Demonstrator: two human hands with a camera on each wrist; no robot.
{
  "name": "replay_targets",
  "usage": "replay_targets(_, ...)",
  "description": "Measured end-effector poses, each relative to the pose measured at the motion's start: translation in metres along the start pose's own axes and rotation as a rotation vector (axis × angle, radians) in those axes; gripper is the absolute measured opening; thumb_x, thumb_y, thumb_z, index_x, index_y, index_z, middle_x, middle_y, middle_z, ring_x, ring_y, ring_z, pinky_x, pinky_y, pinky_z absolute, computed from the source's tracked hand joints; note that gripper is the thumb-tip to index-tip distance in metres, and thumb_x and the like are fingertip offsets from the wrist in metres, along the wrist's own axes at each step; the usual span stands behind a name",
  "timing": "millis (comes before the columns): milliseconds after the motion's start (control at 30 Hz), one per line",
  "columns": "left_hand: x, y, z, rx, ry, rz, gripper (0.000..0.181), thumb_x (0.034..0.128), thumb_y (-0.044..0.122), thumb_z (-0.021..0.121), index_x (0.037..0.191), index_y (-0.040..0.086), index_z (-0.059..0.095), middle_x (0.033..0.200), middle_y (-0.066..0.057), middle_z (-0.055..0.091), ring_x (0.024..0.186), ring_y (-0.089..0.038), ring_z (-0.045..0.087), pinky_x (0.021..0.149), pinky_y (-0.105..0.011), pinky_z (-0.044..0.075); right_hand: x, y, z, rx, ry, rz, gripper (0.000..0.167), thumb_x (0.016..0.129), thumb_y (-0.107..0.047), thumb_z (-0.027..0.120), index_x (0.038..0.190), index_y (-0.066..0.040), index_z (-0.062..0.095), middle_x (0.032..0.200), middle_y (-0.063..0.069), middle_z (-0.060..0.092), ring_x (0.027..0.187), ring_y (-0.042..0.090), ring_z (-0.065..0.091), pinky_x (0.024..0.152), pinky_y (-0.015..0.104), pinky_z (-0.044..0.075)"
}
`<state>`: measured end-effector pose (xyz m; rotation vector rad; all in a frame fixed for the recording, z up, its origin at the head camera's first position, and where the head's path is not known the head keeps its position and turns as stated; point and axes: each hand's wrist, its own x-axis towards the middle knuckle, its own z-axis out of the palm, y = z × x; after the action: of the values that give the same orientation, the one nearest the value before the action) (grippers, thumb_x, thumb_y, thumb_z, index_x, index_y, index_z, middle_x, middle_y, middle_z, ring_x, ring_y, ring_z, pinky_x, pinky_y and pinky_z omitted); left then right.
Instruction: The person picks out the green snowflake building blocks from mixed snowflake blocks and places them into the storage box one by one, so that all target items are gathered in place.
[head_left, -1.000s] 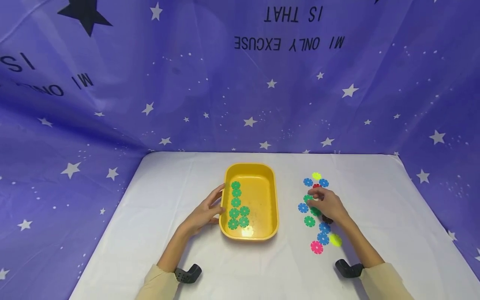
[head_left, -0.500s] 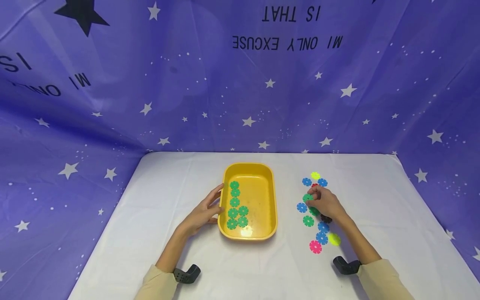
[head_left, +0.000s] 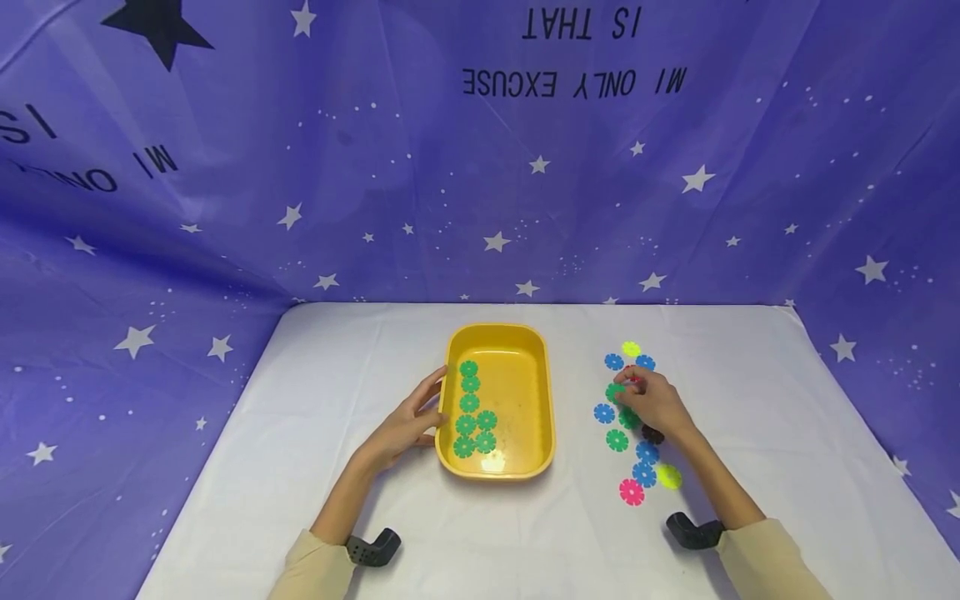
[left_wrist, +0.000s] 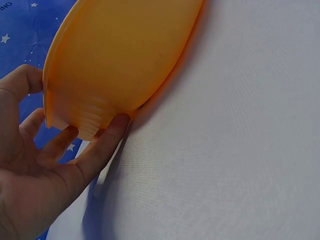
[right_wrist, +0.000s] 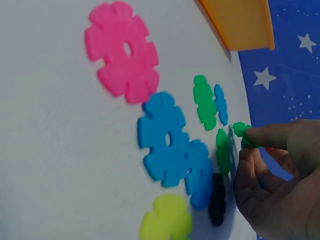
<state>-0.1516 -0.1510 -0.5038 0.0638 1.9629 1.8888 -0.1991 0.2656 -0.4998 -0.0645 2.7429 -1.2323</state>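
Note:
My right hand (head_left: 654, 402) pinches a green snowflake disc (head_left: 615, 392) between thumb and fingertips. In the right wrist view that green disc (right_wrist: 242, 130) is tilted and partly covered by the hand (right_wrist: 285, 170). Below it in the head view lie two more green discs (head_left: 617, 440), one partly under the hand. Spread fingers of my left hand (head_left: 401, 431) touch the left side of a yellow tray (head_left: 546, 400). The left wrist view has that hand (left_wrist: 55, 165) against the tray's outer wall (left_wrist: 125, 55). Several green discs (head_left: 469, 403) lie along the tray's left side.
Around the right hand lie blue discs (head_left: 603, 413), a dark disc (head_left: 652, 434), a red disc partly hidden by the fingers, yellow discs (head_left: 669, 477) and a pink disc (head_left: 632, 492). A white cloth (head_left: 525, 542) covers the table; starry purple fabric (head_left: 495, 192) hangs behind.
The right hand's fingers have come together on a green disc, which now sits slightly farther up in view. The left hand stays at the tray.

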Motion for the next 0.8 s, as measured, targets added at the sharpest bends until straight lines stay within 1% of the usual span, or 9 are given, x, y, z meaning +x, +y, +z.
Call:
replay_targets(100,-0.001,-0.001,-0.001,0.007,-0.012,-0.006,0.082,0.0892,0.008,0.06,0.159,0.033,0.024,0.164,-0.011,0.016,0.137,-0.044,0.039,0.086,-0.048,0.056,-0.005,-0.007,0.002,0.037,0.032,0.016,0.025,0.095,-0.011,0.065,0.118,-0.003,0.063,0.079,0.006,0.057,0.07,0.021,0.054,0.058,0.027,0.045)
replay_targets(200,-0.002,-0.002,-0.001,0.006,-0.022,-0.011,0.082,0.09,0.008,0.06,0.159,0.033,0.023,0.165,-0.012,0.015,0.137,-0.044,0.04,0.086,-0.048,0.056,-0.009,-0.02,0.005,0.121,0.047,0.016,0.026,0.096,-0.01,0.064,0.121,-0.002,0.063,0.085,0.01,0.063,0.077,0.027,0.061,0.065,0.029,0.053)
replay_targets(300,-0.002,-0.003,-0.002,-0.008,-0.024,-0.005,0.082,0.0901,0.007,0.06,0.159,0.033,0.023,0.165,-0.012,0.014,0.138,-0.045,0.037,0.087,-0.049,0.056,-0.01,-0.035,0.007,0.218,0.038,-0.02,0.026,0.096,-0.008,0.062,0.12,0.001,0.062,0.09,0.016,0.065,0.084,0.035,0.064,0.074,0.035,0.058)
replay_targets(333,-0.003,-0.003,-0.002,-0.012,-0.023,-0.002,0.082,0.0901,0.007,0.06,0.159,0.033,0.023,0.165,-0.012,0.014,0.139,-0.045,0.036,0.087,-0.049,0.055,-0.011,-0.041,0.009,0.254,0.029,-0.033,0.025,0.096,-0.007,0.062,0.12,0.002,0.061,0.091,0.018,0.065,0.087,0.037,0.065,0.078,0.038,0.058)
replay_targets(433,-0.003,-0.003,-0.003,-0.018,-0.021,0.005,0.083,0.0899,0.007,0.06,0.159,0.034,0.023,0.165,-0.012,0.013,0.14,-0.044,0.033,0.087,-0.049,0.055,-0.013,-0.058,0.013,0.326,0.0,-0.058,0.025,0.096,-0.007,0.062,0.119,0.003,0.06,0.096,0.023,0.067,0.091,0.041,0.065,0.083,0.043,0.058)
replay_targets(533,-0.003,-0.004,-0.004,-0.023,-0.024,0.007,0.083,0.09,0.006,0.06,0.159,0.034,0.023,0.165,-0.012,0.013,0.142,-0.043,0.031,0.087,-0.049,0.055,-0.016,-0.074,0.018,0.388,-0.032,-0.055,0.025,0.096,-0.006,0.063,0.119,0.002,0.06,0.097,0.021,0.067,0.092,0.04,0.066,0.083,0.039,0.058)
replay_targets(667,0.0,-0.005,-0.003,-0.028,-0.028,0.007,0.083,0.0898,0.007,0.06,0.159,0.034,0.024,0.165,-0.011,0.013,0.143,-0.043,0.03,0.088,-0.048,0.055,-0.019,-0.093,0.027,0.449,-0.066,-0.048,0.025,0.095,-0.004,0.063,0.119,0.002,0.061,0.095,0.016,0.067,0.091,0.038,0.067,0.081,0.034,0.058)
replay_targets(800,0.002,-0.004,-0.002,-0.024,-0.025,0.007,0.083,0.0893,0.008,0.061,0.159,0.035,0.024,0.165,-0.011,0.013,0.142,-0.043,0.031,0.088,-0.048,0.055,-0.021,-0.108,0.038,0.514,-0.102,-0.066,0.025,0.093,0.001,0.063,0.117,0.004,0.06,0.093,0.016,0.068,0.091,0.041,0.067,0.082,0.04,0.058)
